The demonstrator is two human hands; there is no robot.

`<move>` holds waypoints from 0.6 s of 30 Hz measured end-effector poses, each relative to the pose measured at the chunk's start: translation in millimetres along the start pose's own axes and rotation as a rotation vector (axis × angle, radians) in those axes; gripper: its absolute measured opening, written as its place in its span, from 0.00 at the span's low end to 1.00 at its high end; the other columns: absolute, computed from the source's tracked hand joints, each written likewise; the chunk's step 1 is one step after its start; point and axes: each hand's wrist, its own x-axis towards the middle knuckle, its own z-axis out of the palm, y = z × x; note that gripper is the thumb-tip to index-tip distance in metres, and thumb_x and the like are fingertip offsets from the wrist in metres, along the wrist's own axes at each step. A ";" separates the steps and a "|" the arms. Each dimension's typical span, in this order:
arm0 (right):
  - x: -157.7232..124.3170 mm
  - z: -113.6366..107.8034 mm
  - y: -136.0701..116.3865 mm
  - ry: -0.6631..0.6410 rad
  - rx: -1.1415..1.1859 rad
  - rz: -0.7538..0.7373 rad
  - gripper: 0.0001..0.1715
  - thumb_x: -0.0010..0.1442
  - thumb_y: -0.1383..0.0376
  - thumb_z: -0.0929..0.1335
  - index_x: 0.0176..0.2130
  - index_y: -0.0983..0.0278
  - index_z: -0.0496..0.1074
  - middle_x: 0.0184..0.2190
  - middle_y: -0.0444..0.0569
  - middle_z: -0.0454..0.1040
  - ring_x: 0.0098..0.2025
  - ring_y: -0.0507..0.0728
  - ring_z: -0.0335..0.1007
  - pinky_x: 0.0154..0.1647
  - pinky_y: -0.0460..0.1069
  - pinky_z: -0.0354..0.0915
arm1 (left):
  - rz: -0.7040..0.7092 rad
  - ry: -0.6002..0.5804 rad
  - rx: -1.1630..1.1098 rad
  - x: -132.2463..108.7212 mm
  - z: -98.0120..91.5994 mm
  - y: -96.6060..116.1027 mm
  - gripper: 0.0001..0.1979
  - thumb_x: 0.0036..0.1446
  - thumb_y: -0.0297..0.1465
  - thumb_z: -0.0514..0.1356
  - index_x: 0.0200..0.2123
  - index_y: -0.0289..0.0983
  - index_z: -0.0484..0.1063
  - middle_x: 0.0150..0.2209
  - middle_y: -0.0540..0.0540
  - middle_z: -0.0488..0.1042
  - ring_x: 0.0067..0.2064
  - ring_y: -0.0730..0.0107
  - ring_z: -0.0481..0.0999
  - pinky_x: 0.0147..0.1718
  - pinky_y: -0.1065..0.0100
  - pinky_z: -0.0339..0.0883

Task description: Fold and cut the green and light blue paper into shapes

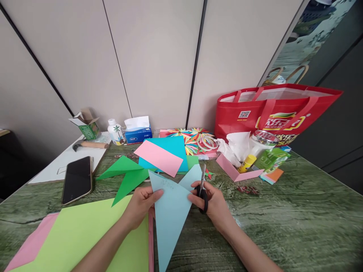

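A folded light-blue sheet of paper (171, 211), tapering to a point toward me, is held up between both hands. My left hand (143, 204) pinches its left edge between thumb and fingers. My right hand (211, 202) has black-handled scissors (203, 194) hooked in it, blades pointing up, while its thumb and a finger also grip the paper's right edge. Faint pencil marks show near the top of the paper. Behind it, to the left, lie folded green paper pieces (129, 181).
Light-green sheets (99, 226) over pink ones cover the near left. A phone (78, 179) and hammer (92, 144) lie beyond. A pink strip (159, 156) rests on a blue sheet (177, 145). At the right are a pink paper box (241, 175), glue stick (247, 163) and red bag (235, 117).
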 end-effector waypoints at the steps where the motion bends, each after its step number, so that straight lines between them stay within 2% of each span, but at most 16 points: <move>1: 0.3 -0.6 0.2 0.008 -0.004 -0.006 0.23 0.39 0.60 0.76 0.34 0.64 0.67 0.22 0.41 0.70 0.23 0.48 0.60 0.23 0.43 0.56 | -0.007 -0.001 0.004 -0.7 0.2 0.7 0.18 0.45 0.44 0.65 0.25 0.32 0.73 0.20 0.47 0.73 0.22 0.68 0.71 0.20 0.68 0.67; 6: -0.3 -0.9 -0.4 0.063 0.019 -0.046 0.24 0.38 0.60 0.77 0.33 0.64 0.66 0.22 0.43 0.73 0.24 0.50 0.64 0.25 0.44 0.59 | -0.063 -0.016 -0.072 -3.9 5.1 1.5 0.16 0.45 0.41 0.66 0.31 0.33 0.74 0.25 0.45 0.76 0.26 0.67 0.74 0.25 0.67 0.68; 11: -1.3 0.3 -0.6 0.062 0.026 -0.048 0.23 0.38 0.61 0.77 0.32 0.64 0.66 0.22 0.43 0.74 0.23 0.49 0.64 0.25 0.44 0.60 | -0.150 -0.212 -0.116 -6.9 7.5 1.0 0.19 0.44 0.38 0.68 0.38 0.32 0.76 0.34 0.40 0.79 0.34 0.62 0.77 0.34 0.65 0.70; 18: -2.2 -0.9 -6.8 -0.016 0.044 -0.030 0.21 0.41 0.61 0.76 0.33 0.63 0.66 0.20 0.42 0.73 0.22 0.51 0.68 0.26 0.46 0.62 | -0.129 -0.212 -0.126 -6.3 -0.5 3.6 0.15 0.46 0.36 0.67 0.37 0.33 0.78 0.33 0.40 0.80 0.32 0.65 0.77 0.30 0.68 0.70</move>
